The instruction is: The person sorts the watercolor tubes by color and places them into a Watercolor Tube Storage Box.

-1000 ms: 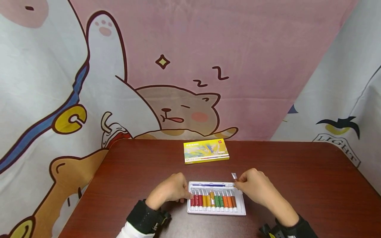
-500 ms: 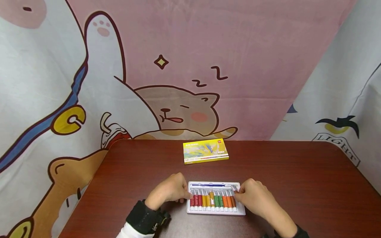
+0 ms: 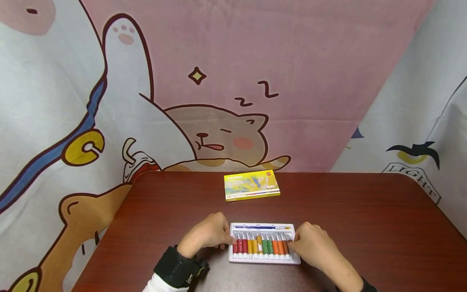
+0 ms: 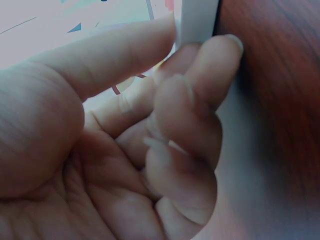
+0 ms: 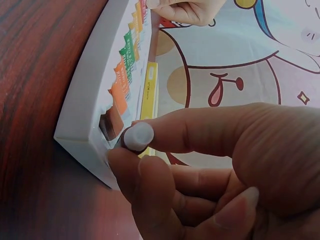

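Note:
A white plastic tray (image 3: 270, 262) holds a row of paint tubes (image 3: 270, 246), running from reds at the left through yellow, green and orange to brown. Lying in the slot along its back is a thin blue paintbrush (image 3: 255, 227). My left hand (image 3: 209, 232) grips the tray's left wall, thumb over the edge and fingers curled beside it. At the right end, my right hand (image 3: 314, 245) pinches a paint tube (image 5: 138, 136) between thumb and forefinger. Its white cap faces the right wrist camera, and the fingers hide most of its body, which looks dark brown.
A yellow paint box (image 3: 251, 185) lies flat behind the tray, near the back edge of the dark red-brown wooden table (image 3: 365, 219). Beyond the table hangs a cloth backdrop (image 3: 310, 81) with cartoon animals.
My right hand has brought the paint tube from above the tray's back right corner down and toward me, to the right end of the row. The left hand has stayed put.

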{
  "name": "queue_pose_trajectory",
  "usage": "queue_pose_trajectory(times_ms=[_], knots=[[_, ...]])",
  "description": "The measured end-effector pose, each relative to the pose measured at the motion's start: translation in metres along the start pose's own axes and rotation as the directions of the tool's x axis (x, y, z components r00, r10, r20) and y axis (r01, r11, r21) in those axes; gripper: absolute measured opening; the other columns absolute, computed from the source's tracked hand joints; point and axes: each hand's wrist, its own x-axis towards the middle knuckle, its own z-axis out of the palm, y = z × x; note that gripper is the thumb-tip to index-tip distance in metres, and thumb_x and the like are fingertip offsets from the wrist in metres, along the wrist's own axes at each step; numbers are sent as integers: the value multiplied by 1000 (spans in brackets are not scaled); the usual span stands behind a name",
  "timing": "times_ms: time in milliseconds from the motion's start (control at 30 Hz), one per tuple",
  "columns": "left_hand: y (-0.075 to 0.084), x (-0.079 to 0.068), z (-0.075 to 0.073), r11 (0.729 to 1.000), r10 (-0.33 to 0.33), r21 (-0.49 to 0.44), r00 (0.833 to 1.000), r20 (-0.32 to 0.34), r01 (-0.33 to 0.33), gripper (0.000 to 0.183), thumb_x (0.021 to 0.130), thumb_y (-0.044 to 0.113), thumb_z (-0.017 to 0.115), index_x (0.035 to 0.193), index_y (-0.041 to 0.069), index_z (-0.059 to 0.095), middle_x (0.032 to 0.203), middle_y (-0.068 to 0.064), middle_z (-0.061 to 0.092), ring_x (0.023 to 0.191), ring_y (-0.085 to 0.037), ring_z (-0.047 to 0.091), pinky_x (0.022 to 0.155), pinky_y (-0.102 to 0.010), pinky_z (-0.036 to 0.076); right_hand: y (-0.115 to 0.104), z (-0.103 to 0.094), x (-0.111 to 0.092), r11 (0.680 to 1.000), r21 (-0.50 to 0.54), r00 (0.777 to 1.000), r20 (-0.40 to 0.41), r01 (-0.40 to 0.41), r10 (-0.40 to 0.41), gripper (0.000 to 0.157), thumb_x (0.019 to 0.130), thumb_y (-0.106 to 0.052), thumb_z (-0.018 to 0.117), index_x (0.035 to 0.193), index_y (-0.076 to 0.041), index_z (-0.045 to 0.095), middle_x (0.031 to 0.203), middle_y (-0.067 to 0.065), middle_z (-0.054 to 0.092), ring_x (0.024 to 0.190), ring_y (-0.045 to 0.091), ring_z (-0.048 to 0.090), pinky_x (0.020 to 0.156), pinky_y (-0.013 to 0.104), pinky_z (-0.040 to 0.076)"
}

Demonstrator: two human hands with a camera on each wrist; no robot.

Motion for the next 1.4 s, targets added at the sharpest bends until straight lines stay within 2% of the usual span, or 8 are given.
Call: queue_pose_trajectory(times_ms=[433,733,867,1067,1400], knots=[[0,0,0,1000,7,-3,1000,1,-7,25,74,21,78,53,14,66,49,-3,62,40,-10,49,37,-24,32,5,4,3,1000,20,1000,8,14,-14,34,71,-23,75,48,-18,50,49,-5,46,48,14,42,44,31,33],[1,-1,-1,1000,14,-15,1000,-2,-14,27,74,22,79,53,13,66,49,-4,62,40,-11,50,38,-24,32,10,-1,2,1000,20,996,92,6,-7,37,71,-29,78,50,-16,50,46,-7,40,42,9,36,39,25,23],[0,-1,-1,1000,20,-20,1000,-1,-20,27,74,22,79,53,13,66,49,-4,62,40,-11,50,37,-23,32,13,-1,1,999,31,994,103,39,-42,35,71,-28,78,50,-18,51,45,-7,45,41,9,41,39,25,28],[0,0,-1,1000,20,-21,1000,3,-20,27,74,22,79,53,13,66,49,-4,61,40,-11,50,38,-24,32,18,1,1,990,102,987,117,96,-108,31,70,-23,78,52,-19,53,39,-8,47,38,10,46,39,29,35],[0,1,-1,1000,17,-7,1000,9,-17,26,74,21,78,53,13,66,48,-3,61,39,-10,48,37,-23,30,19,3,6,985,133,986,108,109,-124,32,68,-20,79,49,-19,53,38,-9,47,36,8,46,41,29,39]])
